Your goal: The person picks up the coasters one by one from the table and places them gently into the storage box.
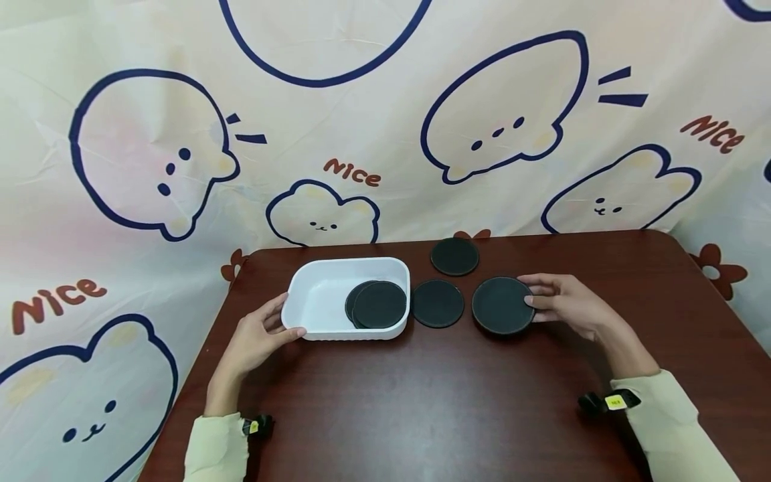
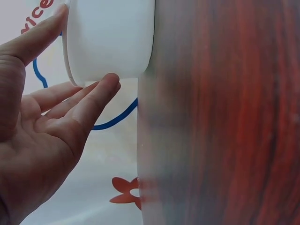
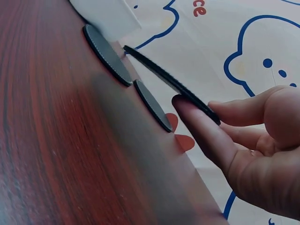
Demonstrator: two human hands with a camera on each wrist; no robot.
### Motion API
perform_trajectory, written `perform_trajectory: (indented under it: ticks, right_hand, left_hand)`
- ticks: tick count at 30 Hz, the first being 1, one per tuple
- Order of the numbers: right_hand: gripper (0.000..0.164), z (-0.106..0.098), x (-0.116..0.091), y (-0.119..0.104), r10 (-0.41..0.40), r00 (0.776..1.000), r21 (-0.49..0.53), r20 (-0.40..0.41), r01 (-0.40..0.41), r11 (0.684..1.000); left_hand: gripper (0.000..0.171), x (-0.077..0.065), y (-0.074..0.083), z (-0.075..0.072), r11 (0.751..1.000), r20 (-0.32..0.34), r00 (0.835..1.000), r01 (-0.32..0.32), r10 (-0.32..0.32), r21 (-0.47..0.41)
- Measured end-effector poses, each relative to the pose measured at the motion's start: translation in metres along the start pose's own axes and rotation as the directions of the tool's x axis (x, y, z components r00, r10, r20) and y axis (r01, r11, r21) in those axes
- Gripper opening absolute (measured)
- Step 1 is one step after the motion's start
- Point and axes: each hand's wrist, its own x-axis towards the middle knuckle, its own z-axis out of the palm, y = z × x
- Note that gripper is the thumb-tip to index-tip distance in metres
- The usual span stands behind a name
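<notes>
Disc transfer seemingly in hand: right hand (image 1: 565,304) pinches a black disc (image 1: 502,306) clear of the tabletop (image 1: 446,395); left hand (image 1: 258,338) grips the white tray (image 1: 322,294) at its left end. Next move likely calls for carrying the disc past two loose discs (image 1: 438,303) into the tray. Lower disc (image 1: 349,301) inside mostly covered; tray's contact with tabletop unclear

Both arms (image 1: 665,418) in pale green fabric sleeves (image 1: 217,448) are stretched forward pretty wide apart, the bare left hand (image 1: 254,341) gripping with thumb spread from its fingers and the bare right hand (image 1: 571,304) pinching thumb-to-fingers, pointing inward.
</notes>
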Motion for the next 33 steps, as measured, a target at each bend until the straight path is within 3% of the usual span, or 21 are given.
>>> perform_trajectory:
  ticks: [17,33]
  right_hand:
    - [0.073,0.01,0.01,-0.002,-0.035,0.999,0.271,-0.008,0.036,0.962]
    - [0.068,0.031,0.028,-0.016,-0.067,0.998,0.27,-0.001,0.065,0.961]
  left_hand:
    - [0.095,0.0,0.001,-0.001,1.0,0.011,1.0,0.019,-0.019,-0.011]
    - [0.094,-0.001,0.0,-0.001,0.999,0.01,1.0,0.019,-0.019,-0.027]
